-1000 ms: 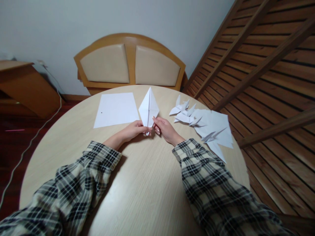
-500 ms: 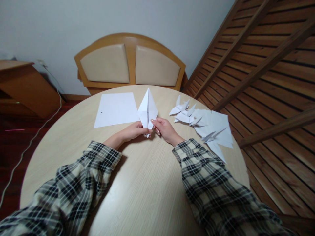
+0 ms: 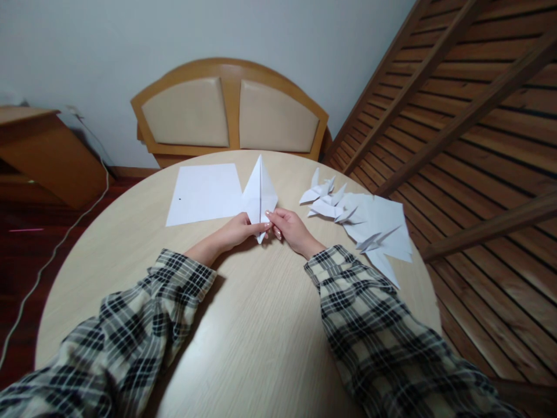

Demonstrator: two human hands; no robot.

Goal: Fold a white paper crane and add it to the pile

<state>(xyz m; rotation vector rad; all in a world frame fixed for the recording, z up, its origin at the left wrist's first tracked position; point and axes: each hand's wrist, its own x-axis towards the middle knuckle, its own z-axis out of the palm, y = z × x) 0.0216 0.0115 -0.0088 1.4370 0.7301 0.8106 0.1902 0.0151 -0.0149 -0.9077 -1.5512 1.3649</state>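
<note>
A white sheet of paper folded into a long diamond point(image 3: 260, 191) points away from me, with a crease line down its middle. My left hand point(image 3: 237, 230) grips its lower left part, the thumb lying across the front near the bottom tip. At the lower right edge my right hand point(image 3: 290, 229) pinches the paper between thumb and bent fingers. Some fingertips of both hands are hidden behind the paper. To the left lies a flat white sheet point(image 3: 205, 194) with a small dark dot. Several folded paper cranes point(image 3: 326, 200) sit to the right.
All this is on a round wooden table point(image 3: 243, 325). More white paper point(image 3: 389, 223) lies under some cranes at the right. Behind the table stands a padded wooden headboard point(image 3: 232, 110). A slatted wooden screen point(image 3: 474, 133) rises on the right, and a pale cable point(image 3: 56, 249) runs along the floor at left.
The folded paper has shifted slightly left and tilted a little. My left thumb has moved up and inward across its lower part. My right hand stays nearly in place.
</note>
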